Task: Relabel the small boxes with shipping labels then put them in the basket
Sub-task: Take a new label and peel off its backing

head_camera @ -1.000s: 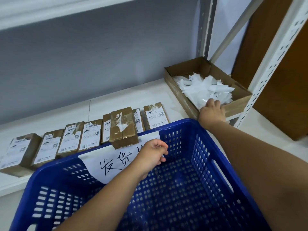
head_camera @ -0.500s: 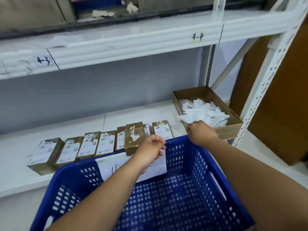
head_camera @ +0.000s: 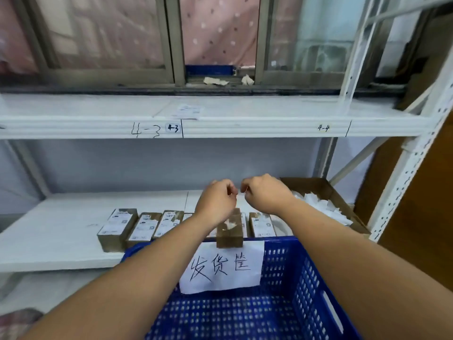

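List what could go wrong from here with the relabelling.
1. The bare brown box sits right at the basket rim beside the left forearm; a nudge could tip it in unlabelled.
2. The left hand and right hand meet, fingers curled, above the row of boxes; whatever they pinch is too small to see, and it might fold or drop.

Shelf codes up top, hand-lettered sign down on the basket

There's the paper sign (head_camera: 221,266) on the far wall of the blue basket (head_camera: 306,278), black marker, reading "发货筐". High above the basket, the upper shelf edge (head_camera: 245,130) shows a big handwritten "4-3", a small sticker (head_camera: 173,128) right beside it also "4-3", and "4-4" further right. The small boxes (head_camera: 117,225) just behind the basket carry printed labels, too fine to read.
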A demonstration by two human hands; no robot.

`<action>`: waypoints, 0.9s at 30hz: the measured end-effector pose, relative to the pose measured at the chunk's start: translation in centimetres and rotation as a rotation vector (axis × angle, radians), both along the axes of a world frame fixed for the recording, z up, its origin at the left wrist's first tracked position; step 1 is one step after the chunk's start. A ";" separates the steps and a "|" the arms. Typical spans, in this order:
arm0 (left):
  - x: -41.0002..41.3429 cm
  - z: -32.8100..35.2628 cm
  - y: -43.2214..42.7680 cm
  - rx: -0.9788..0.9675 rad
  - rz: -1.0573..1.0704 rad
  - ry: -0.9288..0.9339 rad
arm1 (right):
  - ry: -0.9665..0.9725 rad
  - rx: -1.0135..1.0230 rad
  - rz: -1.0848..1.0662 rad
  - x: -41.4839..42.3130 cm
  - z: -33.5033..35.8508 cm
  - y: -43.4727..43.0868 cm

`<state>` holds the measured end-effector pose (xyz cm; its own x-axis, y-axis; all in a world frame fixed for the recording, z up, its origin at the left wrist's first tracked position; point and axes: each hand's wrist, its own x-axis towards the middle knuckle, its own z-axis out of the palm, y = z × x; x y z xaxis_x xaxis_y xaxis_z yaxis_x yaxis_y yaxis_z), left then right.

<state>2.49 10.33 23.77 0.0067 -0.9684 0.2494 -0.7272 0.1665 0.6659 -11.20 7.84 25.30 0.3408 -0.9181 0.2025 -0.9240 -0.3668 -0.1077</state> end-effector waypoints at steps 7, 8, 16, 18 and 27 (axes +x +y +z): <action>5.5 6.0 -0.8 -0.311 0.152 -0.380 | 0.055 -0.131 0.071 4.6 5.6 0.9; 6.2 6.8 -1.3 -0.358 0.160 -0.393 | 0.067 -0.148 0.076 5.1 6.2 0.8; 10.1 10.5 -6.3 -0.359 0.192 -0.576 | 0.113 -0.223 0.061 7.8 9.5 -0.9; 10.7 10.6 -7.5 -0.304 0.200 -0.629 | 0.110 -0.230 0.039 8.3 9.6 -1.7; 11.7 11.6 -8.4 -0.370 0.291 -0.907 | 0.049 -0.253 0.002 9.7 8.9 -4.5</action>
